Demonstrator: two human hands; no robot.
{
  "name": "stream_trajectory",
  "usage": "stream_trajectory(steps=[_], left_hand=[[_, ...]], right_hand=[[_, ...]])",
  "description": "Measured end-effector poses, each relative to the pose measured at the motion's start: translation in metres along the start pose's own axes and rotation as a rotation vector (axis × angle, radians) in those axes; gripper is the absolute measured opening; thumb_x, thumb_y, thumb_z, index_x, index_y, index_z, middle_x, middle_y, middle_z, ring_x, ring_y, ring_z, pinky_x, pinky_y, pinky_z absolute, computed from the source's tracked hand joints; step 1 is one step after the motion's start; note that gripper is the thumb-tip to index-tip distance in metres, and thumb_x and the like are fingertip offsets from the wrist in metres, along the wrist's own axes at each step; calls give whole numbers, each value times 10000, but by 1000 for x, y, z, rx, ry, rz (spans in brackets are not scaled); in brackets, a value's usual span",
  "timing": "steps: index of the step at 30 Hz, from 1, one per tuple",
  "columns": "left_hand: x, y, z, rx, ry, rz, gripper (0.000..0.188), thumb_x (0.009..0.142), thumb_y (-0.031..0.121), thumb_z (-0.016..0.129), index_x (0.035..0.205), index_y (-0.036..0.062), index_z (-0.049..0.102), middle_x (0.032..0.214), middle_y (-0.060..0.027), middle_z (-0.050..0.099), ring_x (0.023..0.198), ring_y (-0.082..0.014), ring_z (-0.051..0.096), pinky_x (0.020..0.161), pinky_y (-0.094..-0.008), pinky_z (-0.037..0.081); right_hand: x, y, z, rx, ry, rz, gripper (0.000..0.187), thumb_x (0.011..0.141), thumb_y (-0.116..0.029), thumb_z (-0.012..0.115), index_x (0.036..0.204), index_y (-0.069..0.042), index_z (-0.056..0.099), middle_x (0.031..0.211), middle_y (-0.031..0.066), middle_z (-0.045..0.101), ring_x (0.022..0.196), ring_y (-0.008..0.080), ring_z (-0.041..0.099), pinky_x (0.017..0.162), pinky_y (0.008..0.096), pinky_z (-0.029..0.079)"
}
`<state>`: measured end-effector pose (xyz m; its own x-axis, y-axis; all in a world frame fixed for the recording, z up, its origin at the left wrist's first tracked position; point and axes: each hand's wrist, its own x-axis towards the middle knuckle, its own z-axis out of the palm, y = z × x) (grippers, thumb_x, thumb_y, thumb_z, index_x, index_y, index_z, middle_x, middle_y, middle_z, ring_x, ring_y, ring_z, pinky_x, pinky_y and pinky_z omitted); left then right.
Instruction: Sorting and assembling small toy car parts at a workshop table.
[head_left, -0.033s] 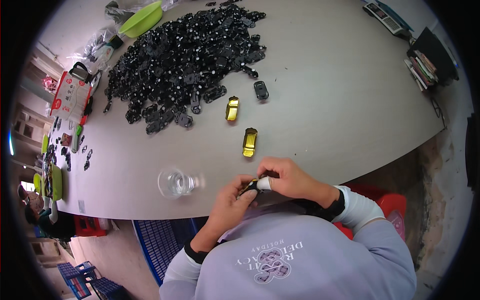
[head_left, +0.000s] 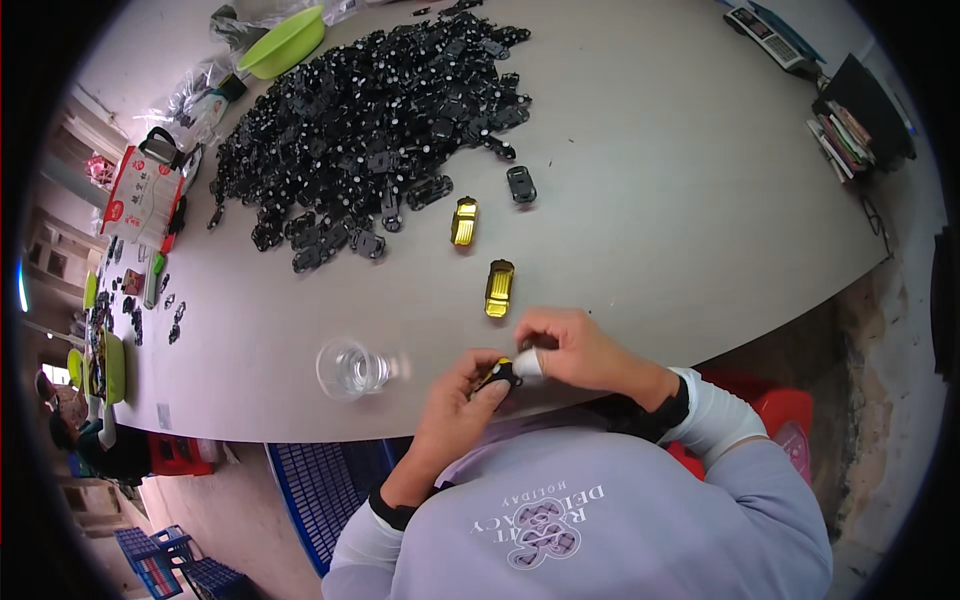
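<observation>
At the near edge of the table, the small black-and-yellow piece is pinched in the left hand, best kept steady there while the right hand is curled close beside it, its own hold unclear.

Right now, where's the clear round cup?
In the head view, the cup is toward the near edge of the grey table, left of the left hand.

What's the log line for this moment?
Left hand: holding black-and-yellow piece | right hand: at piece | table: clear cup, two yellow toy cars, parts pile
</observation>
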<state>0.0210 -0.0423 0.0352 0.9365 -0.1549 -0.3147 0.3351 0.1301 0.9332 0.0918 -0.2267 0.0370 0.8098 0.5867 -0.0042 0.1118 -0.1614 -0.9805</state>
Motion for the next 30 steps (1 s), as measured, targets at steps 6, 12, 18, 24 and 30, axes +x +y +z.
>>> stream_trajectory(steps=[6,12,18,24,30], left_hand=[[10,13,-16,806,133,369,282,755,-15,607,1036,-6,582,1020,-155,590,915,-289,578,813,-334,454],[29,27,-5,1050,264,615,343,725,-5,617,1063,-30,560,1044,-183,555,967,-339,524,827,-384,434],[90,42,1,967,396,734,347,730,41,648,1064,-11,573,1104,-175,548,1000,-344,525,868,-372,422],[123,45,0,1109,563,707,314,754,35,637,1053,-31,566,1061,-172,564,948,-299,556,817,-344,453],[97,41,16,-190,158,260,266,815,39,642,1072,-9,594,904,-49,636,760,-99,587,653,-214,485]], right_hand=[[69,21,-58,-435,347,-214,171,729,-17,597,896,-20,559,787,65,528,685,167,528,630,285,436],[122,41,-78,-787,380,-361,224,725,-41,594,946,-29,559,876,126,546,778,330,555,676,386,465],[122,37,-87,-635,476,-410,194,738,-16,568,931,-17,548,735,94,546,611,263,546,563,367,457],[84,17,-81,337,287,68,82,798,-15,551,879,-6,543,635,-8,512,490,47,462,405,214,345],[64,4,-50,625,187,100,55,819,-52,573,869,-46,551,673,-12,532,500,49,474,438,202,362]])
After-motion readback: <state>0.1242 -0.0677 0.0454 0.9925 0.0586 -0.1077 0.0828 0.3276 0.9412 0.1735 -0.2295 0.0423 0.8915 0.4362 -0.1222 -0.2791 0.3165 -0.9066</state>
